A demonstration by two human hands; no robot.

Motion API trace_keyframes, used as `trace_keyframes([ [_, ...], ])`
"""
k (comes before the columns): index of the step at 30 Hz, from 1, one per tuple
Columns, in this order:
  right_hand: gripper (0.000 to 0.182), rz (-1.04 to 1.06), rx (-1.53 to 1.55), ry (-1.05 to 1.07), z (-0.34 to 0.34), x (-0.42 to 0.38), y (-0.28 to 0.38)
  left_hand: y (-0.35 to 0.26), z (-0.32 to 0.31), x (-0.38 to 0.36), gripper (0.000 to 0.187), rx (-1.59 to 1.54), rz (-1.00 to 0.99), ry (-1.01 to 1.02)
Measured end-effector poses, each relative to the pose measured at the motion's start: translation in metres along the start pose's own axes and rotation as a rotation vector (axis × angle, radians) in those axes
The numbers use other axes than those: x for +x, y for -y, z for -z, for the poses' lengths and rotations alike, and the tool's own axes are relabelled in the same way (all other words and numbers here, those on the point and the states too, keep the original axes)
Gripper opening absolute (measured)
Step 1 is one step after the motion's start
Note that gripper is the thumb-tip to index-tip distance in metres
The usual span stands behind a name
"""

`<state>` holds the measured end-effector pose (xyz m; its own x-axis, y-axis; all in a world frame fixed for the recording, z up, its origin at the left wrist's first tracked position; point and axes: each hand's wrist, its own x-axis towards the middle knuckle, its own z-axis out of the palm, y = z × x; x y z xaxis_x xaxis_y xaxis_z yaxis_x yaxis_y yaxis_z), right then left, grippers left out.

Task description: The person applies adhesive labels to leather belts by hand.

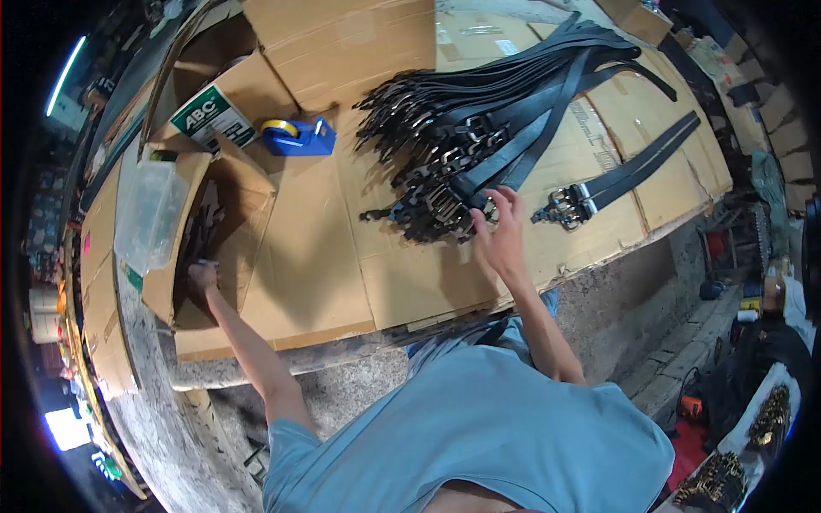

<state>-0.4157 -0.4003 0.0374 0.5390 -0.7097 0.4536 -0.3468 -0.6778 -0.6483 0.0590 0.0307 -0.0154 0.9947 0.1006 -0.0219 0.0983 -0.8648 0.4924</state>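
My left hand [203, 275] reaches into an open cardboard box [248, 192] that lies on its side and holds small dark pieces; its fingers are partly hidden. At the near end of a large pile of black belts [547, 94] with metal buckles, my right hand [500, 224] touches or hovers over a buckle, thumb and fingers apart in a curve. Whether it grips the buckle cannot be made out. To the right of that hand, a separate pair of black straps [633, 167] lies with its buckles [566, 208] toward me.
A blue tape dispenser [301, 138] stands behind the box, near a green and white ABC package [214, 118]. A clear plastic container [150, 214] sits at the left. Cardboard [316, 274] covers the table. Gold-coloured metal parts [714, 483] are at the lower right.
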Motion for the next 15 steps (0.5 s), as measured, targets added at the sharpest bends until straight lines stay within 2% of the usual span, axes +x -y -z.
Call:
trace_keyframes([
  [1,0.042,-0.108,-0.044,-0.024,0.009,-0.003,-0.016,-0.019,0.011,-0.023,0.024,0.121,-0.026,-0.093],
  [2,0.044,-0.273,-0.023,0.108,0.021,-0.001,-0.024,-0.036,0.022,-0.045,0.028,0.226,-0.035,-0.175],
  [3,0.044,-0.264,-0.04,0.083,0.024,-0.001,-0.029,-0.054,0.036,-0.065,0.032,0.268,-0.031,-0.225],
  [5,0.046,-0.327,-0.079,0.318,0.027,0.002,-0.046,0.014,-0.002,0.0,0.033,0.358,-0.133,-0.315],
  [7,0.05,-0.337,-0.103,0.215,0.016,0.003,-0.047,-0.054,0.04,-0.073,0.037,0.229,0.06,-0.22],
  [9,0.05,-0.316,-0.092,0.161,0.01,0.005,-0.045,-0.028,0.018,-0.054,0.033,0.222,0.024,-0.232],
  [10,0.048,-0.322,-0.101,0.144,0.008,0.004,-0.049,-0.016,0.0,-0.063,0.032,0.075,-0.099,-0.364],
  [12,0.046,-0.285,-0.092,0.109,0.006,0.015,-0.047,-0.077,0.01,-0.134,0.031,-0.161,-0.066,-0.432],
  [13,0.045,-0.269,-0.209,0.074,0.012,0.024,-0.039,-0.068,-0.009,-0.145,0.03,-0.131,-0.214,-0.436],
  [14,0.043,-0.261,-0.326,0.039,0.015,0.036,-0.034,-0.095,-0.012,-0.184,0.029,-0.233,-0.152,-0.349],
  [15,0.041,-0.193,-0.274,-0.035,0.011,0.055,-0.038,-0.117,-0.025,-0.22,0.028,-0.464,-0.081,-0.227],
])
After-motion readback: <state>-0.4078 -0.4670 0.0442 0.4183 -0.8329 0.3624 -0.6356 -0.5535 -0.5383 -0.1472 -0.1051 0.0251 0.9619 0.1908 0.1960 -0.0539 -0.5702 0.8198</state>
